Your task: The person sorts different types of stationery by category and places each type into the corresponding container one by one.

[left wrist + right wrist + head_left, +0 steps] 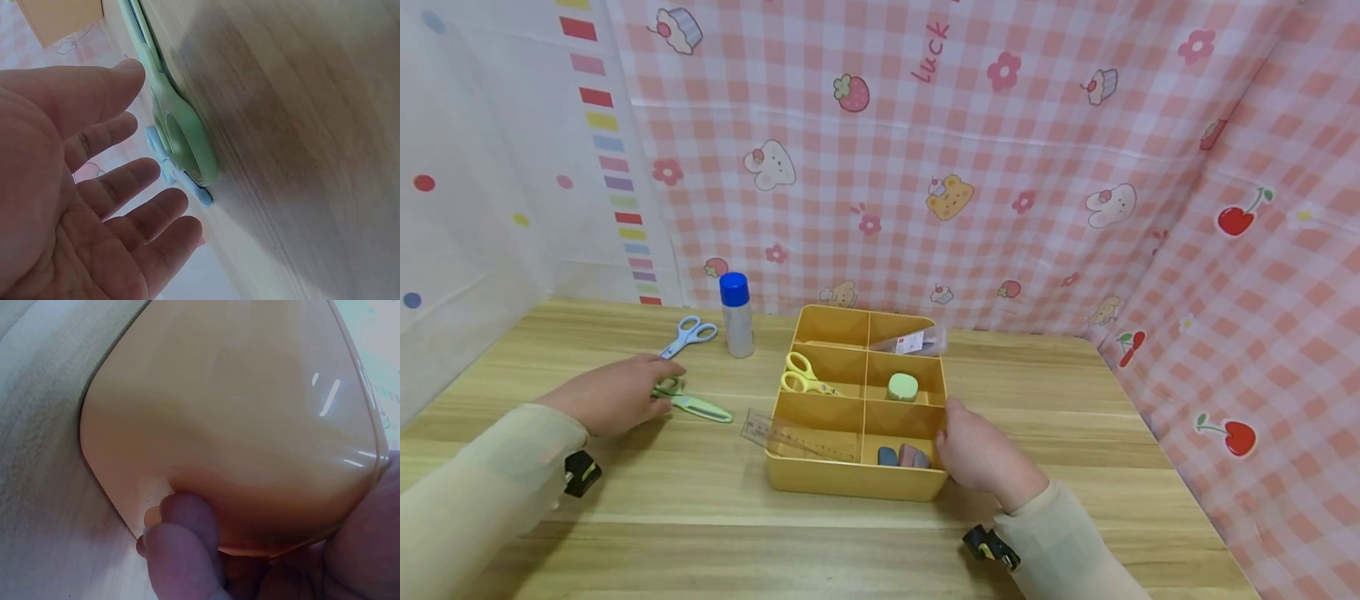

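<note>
My left hand (625,393) is over the green scissors (700,407) on the table. In the left wrist view its fingers are apart and loosely bent beside the green handle loops (187,140), with nothing between them. Blue scissors (688,335) lie just behind. My right hand (981,450) grips the right wall of a yellow divided box (857,479); in the right wrist view its fingertips (187,515) press on the outer wall. Inside the box are yellow scissors (801,377), a clear ruler (797,437) sticking out over the left rim, a light green rounded block (902,387) and small erasers (912,456).
A clear bottle with a blue cap (737,325) stands upright behind the box's left side. A clear packet with a white label (913,342) leans in the box's back right compartment. Patterned cloth (880,183) hangs behind the wooden table (700,542).
</note>
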Demonstrator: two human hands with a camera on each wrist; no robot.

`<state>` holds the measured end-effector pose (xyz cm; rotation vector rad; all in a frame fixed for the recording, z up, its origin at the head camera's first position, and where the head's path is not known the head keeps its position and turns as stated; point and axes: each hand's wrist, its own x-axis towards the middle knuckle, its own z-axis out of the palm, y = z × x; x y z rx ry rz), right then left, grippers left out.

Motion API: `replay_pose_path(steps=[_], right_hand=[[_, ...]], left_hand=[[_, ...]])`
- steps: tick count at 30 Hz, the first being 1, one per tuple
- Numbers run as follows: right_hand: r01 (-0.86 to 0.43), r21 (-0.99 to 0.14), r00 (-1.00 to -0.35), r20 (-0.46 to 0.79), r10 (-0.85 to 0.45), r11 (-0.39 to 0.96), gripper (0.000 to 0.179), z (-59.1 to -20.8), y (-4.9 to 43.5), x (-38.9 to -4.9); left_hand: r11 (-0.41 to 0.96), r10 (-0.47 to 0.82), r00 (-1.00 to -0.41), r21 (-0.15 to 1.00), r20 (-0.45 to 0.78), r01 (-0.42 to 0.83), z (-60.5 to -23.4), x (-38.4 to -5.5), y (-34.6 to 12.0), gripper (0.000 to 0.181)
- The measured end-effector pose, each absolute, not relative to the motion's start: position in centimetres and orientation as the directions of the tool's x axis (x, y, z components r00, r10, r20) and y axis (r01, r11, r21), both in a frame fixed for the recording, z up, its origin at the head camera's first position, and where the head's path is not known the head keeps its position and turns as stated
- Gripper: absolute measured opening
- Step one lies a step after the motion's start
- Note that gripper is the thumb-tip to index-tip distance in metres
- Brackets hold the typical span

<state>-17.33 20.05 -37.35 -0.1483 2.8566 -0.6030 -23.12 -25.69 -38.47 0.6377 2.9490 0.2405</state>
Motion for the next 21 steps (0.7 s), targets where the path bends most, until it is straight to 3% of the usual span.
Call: replay_pose_path(steps=[21], right_hand=[[-0.053, -0.408, -0.971, -0.191, -0.142, 0.911, 0.041, -37.17, 19.94, -17.23]], left_hand=[[0.880, 0.456, -0.888, 0.176, -0.057, 0.441, -39.26, -23.49, -25.81, 0.039]])
